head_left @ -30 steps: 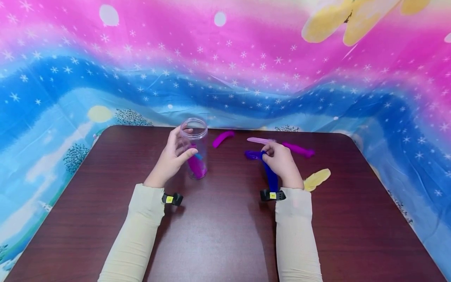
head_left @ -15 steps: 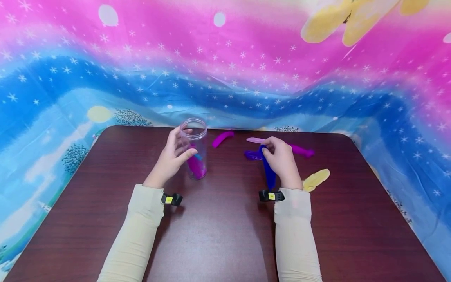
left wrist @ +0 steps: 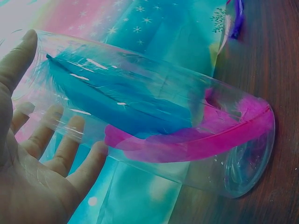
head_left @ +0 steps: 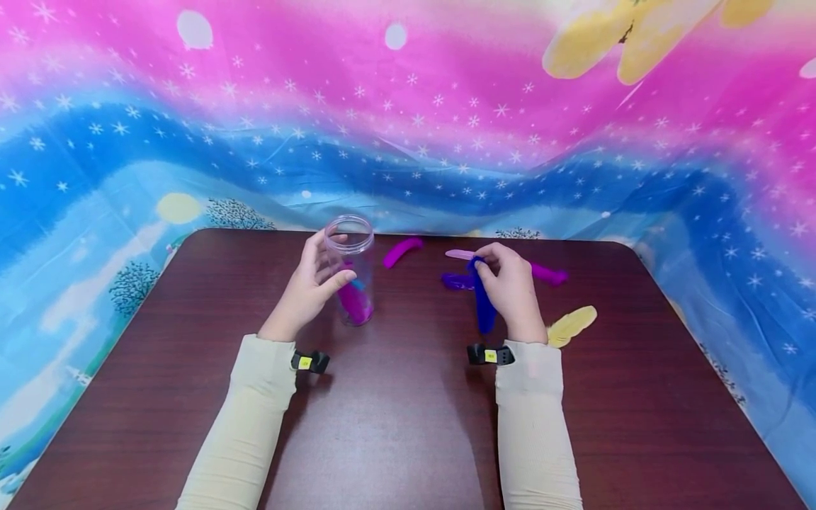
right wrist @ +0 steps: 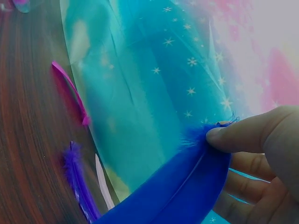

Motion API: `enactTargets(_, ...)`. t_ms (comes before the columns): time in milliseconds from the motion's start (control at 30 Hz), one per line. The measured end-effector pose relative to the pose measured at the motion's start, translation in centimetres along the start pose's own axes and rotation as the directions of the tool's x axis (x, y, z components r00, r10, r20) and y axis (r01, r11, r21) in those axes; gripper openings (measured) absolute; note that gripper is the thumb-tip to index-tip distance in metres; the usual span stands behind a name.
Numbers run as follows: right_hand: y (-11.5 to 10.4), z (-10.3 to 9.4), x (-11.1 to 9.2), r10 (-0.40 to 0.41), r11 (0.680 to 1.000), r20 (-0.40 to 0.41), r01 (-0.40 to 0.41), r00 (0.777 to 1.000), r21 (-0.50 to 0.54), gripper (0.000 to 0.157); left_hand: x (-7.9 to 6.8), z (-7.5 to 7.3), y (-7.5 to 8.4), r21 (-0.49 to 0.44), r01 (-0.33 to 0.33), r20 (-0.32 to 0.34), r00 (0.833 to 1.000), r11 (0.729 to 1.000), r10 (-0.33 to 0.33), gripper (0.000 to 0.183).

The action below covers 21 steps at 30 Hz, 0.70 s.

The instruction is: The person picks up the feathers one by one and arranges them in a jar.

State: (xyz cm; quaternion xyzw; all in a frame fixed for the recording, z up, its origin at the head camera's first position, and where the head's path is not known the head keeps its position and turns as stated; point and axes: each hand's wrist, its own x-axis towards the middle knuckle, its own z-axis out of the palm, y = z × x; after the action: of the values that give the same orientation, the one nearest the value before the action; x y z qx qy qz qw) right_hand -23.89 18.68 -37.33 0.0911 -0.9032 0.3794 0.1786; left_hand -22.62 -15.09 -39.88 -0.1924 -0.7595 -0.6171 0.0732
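On the left, my left hand (head_left: 299, 297) holds a clear, open-topped plastic jar (head_left: 366, 273), thumb on the near side and fingers behind. The jar stands close to upright on the table. Inside it, the left wrist view shows a teal feather (left wrist: 126, 107) and a curved magenta feather (left wrist: 187, 147). My right hand (head_left: 513, 294) pinches a dark blue feather (head_left: 486, 312) by its fluffy quill end between thumb and forefinger. Its broad tip hangs downward. In the right wrist view, the other fingers lie behind the blue feather.
Behind and between the hands lie a curved magenta feather (head_left: 403, 251), a pale pink feather (head_left: 459, 254) and a purple feather (head_left: 456, 282). Another magenta feather (head_left: 551, 275) and a yellow feather (head_left: 572, 326) lie beside the right hand. A printed cloth (head_left: 408, 170) hangs behind the brown table (head_left: 395, 425).
My right hand has lifted slightly, and the blue feather's hanging tip has risen and shifted a little left. The left hand and the jar have stayed put.
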Motion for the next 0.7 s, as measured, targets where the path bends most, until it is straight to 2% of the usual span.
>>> enactTargets(267,-0.46,-0.08,-0.13,0.003,1.0,-0.037,-0.002,0.999,0.025,0.011,-0.03,0.05,0.03,-0.005,-0.003,0.001,1.0,1.0,0.003,0.075)
enactTargets(700,-0.86,0.12,-0.06,-0.066,0.996,-0.166,0.074,0.984,0.042,0.015,-0.02,0.02,-0.07,-0.001,-0.011,0.001,1.0,1.0,0.011,0.076)
